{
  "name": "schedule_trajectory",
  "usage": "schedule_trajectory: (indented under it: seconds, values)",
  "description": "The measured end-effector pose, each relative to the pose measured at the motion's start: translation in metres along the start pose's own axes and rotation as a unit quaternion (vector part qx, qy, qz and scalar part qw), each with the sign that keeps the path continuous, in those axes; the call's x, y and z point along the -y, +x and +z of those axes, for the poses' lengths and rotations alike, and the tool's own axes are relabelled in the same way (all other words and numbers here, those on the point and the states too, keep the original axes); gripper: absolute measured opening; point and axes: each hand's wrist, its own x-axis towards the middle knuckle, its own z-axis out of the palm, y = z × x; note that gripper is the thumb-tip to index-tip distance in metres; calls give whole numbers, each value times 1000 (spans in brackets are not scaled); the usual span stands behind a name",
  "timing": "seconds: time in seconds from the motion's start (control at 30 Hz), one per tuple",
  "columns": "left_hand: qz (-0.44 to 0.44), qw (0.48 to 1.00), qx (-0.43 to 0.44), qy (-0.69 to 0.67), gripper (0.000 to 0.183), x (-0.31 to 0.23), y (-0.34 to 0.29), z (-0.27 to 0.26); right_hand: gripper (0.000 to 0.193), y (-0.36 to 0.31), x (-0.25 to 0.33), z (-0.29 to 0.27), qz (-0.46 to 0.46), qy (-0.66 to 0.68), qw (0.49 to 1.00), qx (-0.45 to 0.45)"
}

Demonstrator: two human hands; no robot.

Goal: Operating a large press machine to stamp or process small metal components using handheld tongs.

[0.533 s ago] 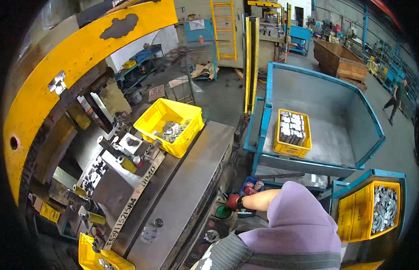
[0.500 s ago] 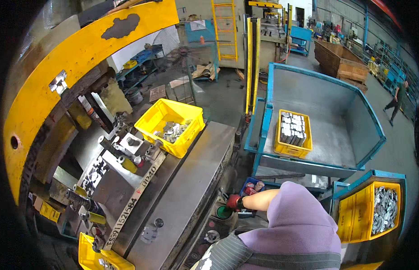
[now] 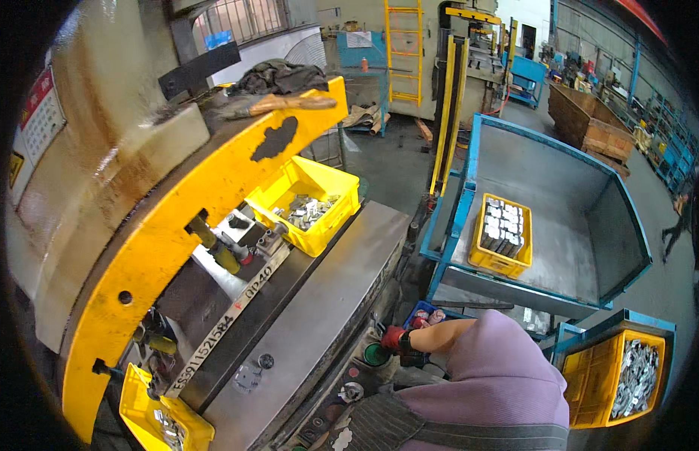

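Observation:
My right hand, in a red and black glove, rests at a round cup with a green inside on the press's front panel. Its fingers are too small and partly hidden to make out. The bare forearm runs back to a purple sleeve. My left hand is out of sight; a dark striped apron fills the lower middle. Left of the hand lies the steel press bed. A curved yellow bar hangs over the die area and hides much of it.
A yellow bin of metal pieces stands at the bed's far end, another yellow bin at the near end. On the right, a blue-framed cart bears a yellow crate of stacked parts. Below it sits a crate of loose parts.
The yellow bar has come down over the die area, bringing a brush and dark cloth into view. My view has shifted slightly. The right hand stays at the green cup.

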Motion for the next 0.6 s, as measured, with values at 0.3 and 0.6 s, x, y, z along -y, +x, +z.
schedule_trajectory:
  seconds: [0.3, 0.6]
  values:
    - [13, 984, -87, -156, 27, 132, -49, -65, 30, -62, 34, -68, -432, -275, 837, 195]
    - [95, 786, -306, -528, 26, 308, -84, -68, 20, -123, -2, -100, -58, 611, 789, -18]
